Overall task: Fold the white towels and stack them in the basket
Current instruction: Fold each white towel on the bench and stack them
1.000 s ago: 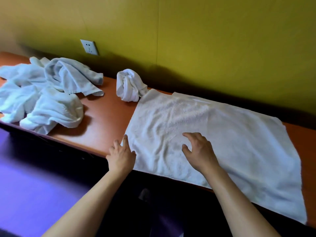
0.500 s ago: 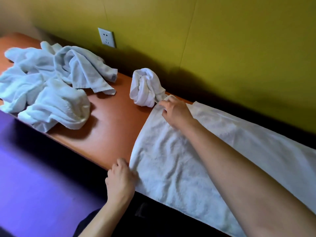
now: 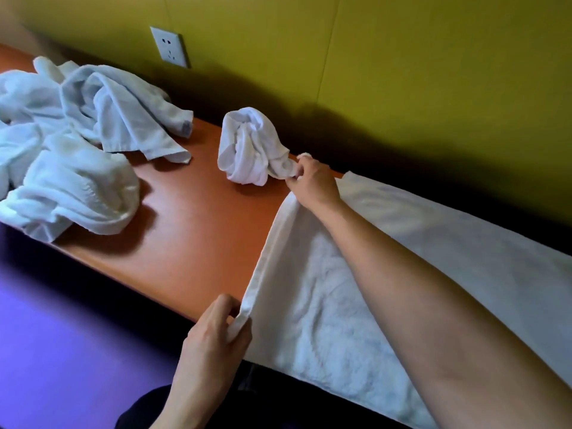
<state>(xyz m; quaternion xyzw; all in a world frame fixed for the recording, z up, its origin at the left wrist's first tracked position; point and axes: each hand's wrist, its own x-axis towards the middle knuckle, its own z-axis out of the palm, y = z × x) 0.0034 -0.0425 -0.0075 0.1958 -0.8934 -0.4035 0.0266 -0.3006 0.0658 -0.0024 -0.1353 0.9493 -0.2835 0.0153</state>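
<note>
While the heap of towels (image 3: 71, 144) waits at the left of the table (image 3: 185, 243), my left hand (image 3: 216, 332) pinches the spread towel (image 3: 387, 289) at its near corner and my right hand (image 3: 312, 184) pinches the far one. The bunched towel (image 3: 250, 150) touching my right fingers could get dragged along.

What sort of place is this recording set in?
Probably an indoor room used for laundry folding, perhaps a hotel or service room; it cannot be pinned down. A long orange table stands against a yellow wall with a wall socket, and crumpled white towels are heaped on it.
</note>
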